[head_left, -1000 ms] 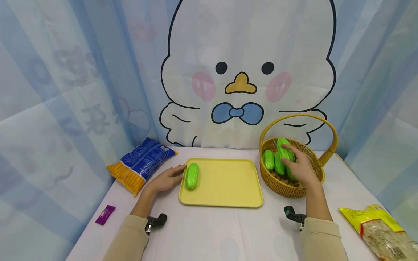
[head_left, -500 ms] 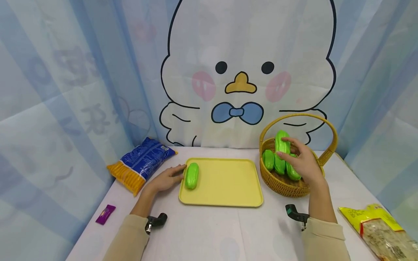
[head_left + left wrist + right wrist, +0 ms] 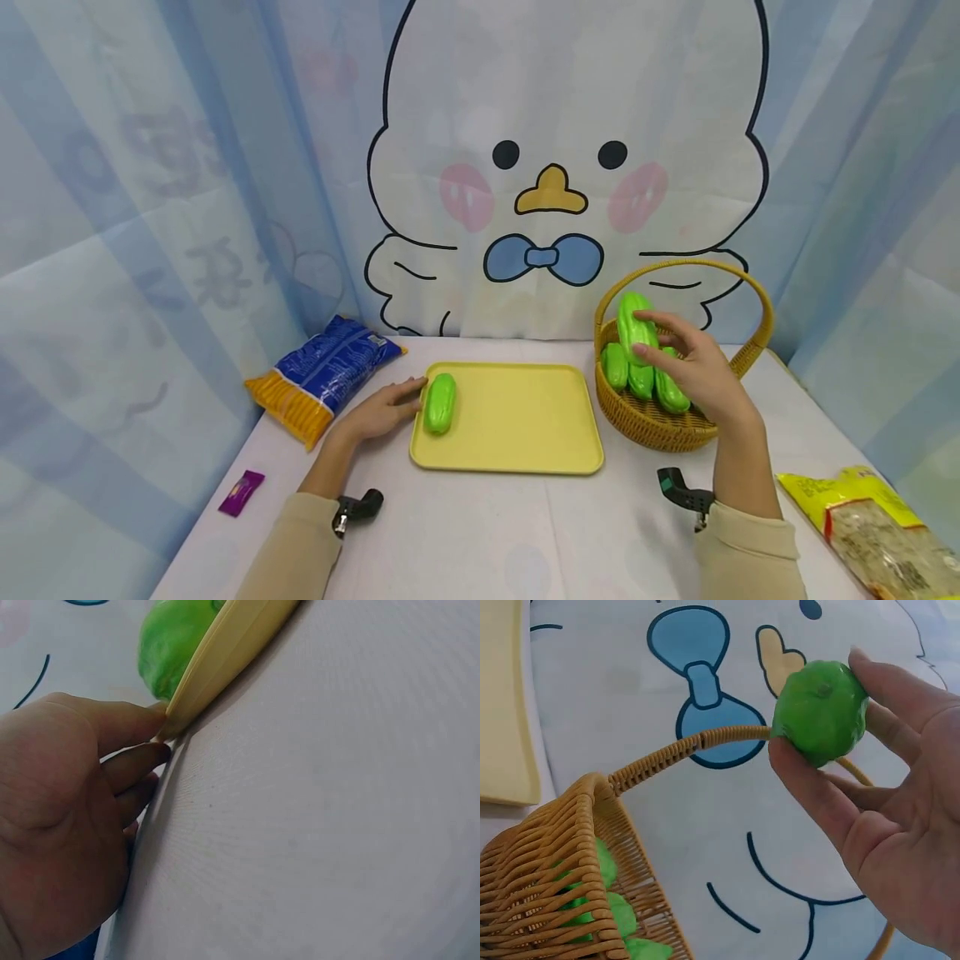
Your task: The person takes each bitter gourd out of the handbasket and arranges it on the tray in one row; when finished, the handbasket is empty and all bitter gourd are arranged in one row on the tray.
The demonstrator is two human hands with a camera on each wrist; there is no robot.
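My right hand (image 3: 701, 367) pinches a bumpy green toy cucumber (image 3: 633, 327) between thumb and fingers. It is held above the wicker basket (image 3: 648, 429), inside the arch of the handle; the right wrist view shows the cucumber (image 3: 821, 712) end-on, apart from those below. Several more green cucumbers (image 3: 670, 392) lie in the basket. On the left of the yellow tray (image 3: 517, 417) another cucumber (image 3: 439, 403) lies lengthwise. My left hand (image 3: 382, 412) touches the tray's left edge with extended fingers; in the left wrist view the thumb and fingertips meet the tray rim (image 3: 225, 664).
A blue and orange snack bag (image 3: 330, 375) lies behind the left hand. Nearer the left table edge is a small purple packet (image 3: 242, 492). A yellow bag with a see-through window (image 3: 862, 521) lies at the front right. A printed curtain (image 3: 555, 100) closes off the back.
My right hand has lifted the cucumber up from the others in the basket and drawn it slightly to the left. The left hand has stayed at the tray's edge.
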